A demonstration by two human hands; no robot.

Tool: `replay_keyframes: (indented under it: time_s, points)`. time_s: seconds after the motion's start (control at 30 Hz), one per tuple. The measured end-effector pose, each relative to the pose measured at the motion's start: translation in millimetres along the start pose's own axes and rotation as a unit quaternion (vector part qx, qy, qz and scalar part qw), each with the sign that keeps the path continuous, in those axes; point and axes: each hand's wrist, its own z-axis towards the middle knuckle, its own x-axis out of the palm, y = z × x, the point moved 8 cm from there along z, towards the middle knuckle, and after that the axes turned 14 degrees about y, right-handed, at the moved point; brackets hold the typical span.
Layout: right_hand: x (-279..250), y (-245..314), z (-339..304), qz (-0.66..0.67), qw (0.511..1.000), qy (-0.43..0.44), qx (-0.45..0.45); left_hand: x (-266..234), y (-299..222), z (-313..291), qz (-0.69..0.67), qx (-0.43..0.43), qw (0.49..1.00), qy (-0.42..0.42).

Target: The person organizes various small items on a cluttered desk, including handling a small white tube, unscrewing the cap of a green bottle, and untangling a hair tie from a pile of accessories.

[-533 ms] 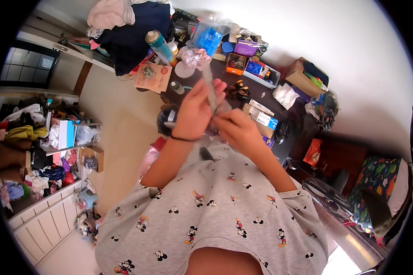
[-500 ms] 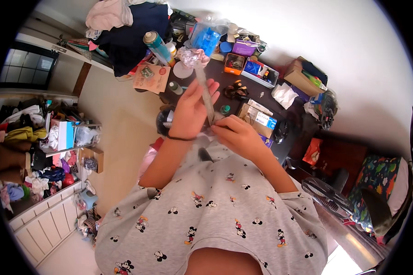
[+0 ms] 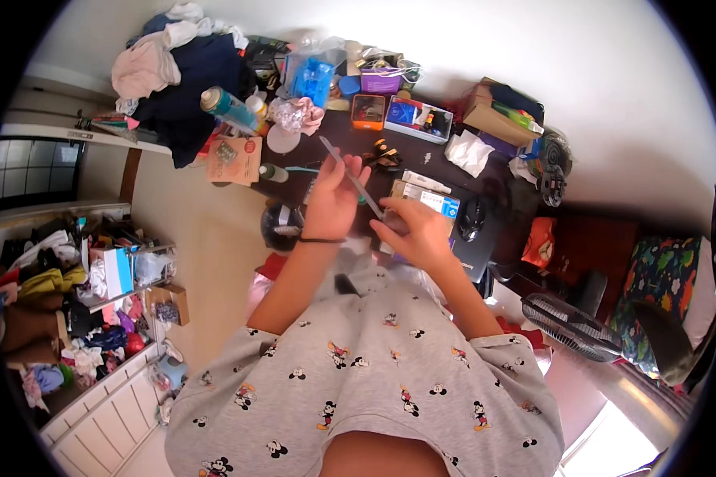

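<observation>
A long, narrow translucent strip [image 3: 352, 176] slants in front of me above the desk, its far end up to the left. My right hand [image 3: 422, 232] pinches its near end between thumb and fingers. My left hand [image 3: 330, 205], with a dark band on the wrist, is held up with its fingers apart. Across those fingers the strip passes; whether it touches them is hard to tell. Behind the hands lie a dark-and-orange item [image 3: 384, 155], a small capped bottle [image 3: 274, 172] and a white-and-blue box [image 3: 437, 203].
On the dark desk are an orange box [image 3: 368, 112], a tray of small items [image 3: 419, 119], crumpled tissue [image 3: 469, 153], a spray can [image 3: 227, 107] and a black mouse [image 3: 472, 220]. A fan [image 3: 571, 326] stands at right. Shelves of clothes [image 3: 79, 302] are at left.
The strip has tilted further left at its far end and now looks narrower. My right hand has shifted slightly right and lower. The whole view has turned a little.
</observation>
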Motion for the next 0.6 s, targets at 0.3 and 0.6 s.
replay_keyframes:
  time_s: [0.3,0.6]
  points:
    - [-10,-96,-20,0.064,0.987,-0.096,0.113,-32,71,43,0.048,-0.023,0.993,-0.104]
    - [-5,-245,-13,0.308,0.903,-0.087,0.288,-81,77,118,0.198,-0.088,0.964,-0.152]
